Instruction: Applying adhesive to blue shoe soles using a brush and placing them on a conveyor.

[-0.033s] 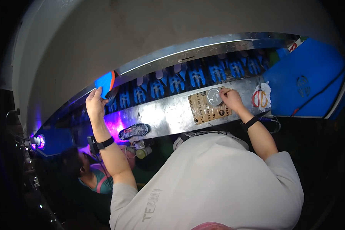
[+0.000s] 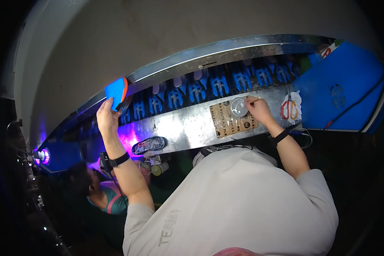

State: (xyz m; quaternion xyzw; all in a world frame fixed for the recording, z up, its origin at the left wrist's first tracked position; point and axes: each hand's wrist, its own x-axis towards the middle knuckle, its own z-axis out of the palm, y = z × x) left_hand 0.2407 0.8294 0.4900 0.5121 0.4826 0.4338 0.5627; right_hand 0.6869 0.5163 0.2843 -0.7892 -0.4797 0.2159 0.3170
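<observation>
**Two hands split across the metal bench**

Nearest us, our left hand (image 2: 107, 117) at ten o'clock pinches a blue-and-orange sole piece (image 2: 116, 92) at its lower edge. Our right hand (image 2: 258, 109) at one o'clock pinches a thin stick over a round dish (image 2: 239, 107) on a brown card (image 2: 226, 123). Reaching wide, we may smear or drop. The stick's tip is unclear; blue fixtures (image 2: 219, 85) beyond blur.
</observation>
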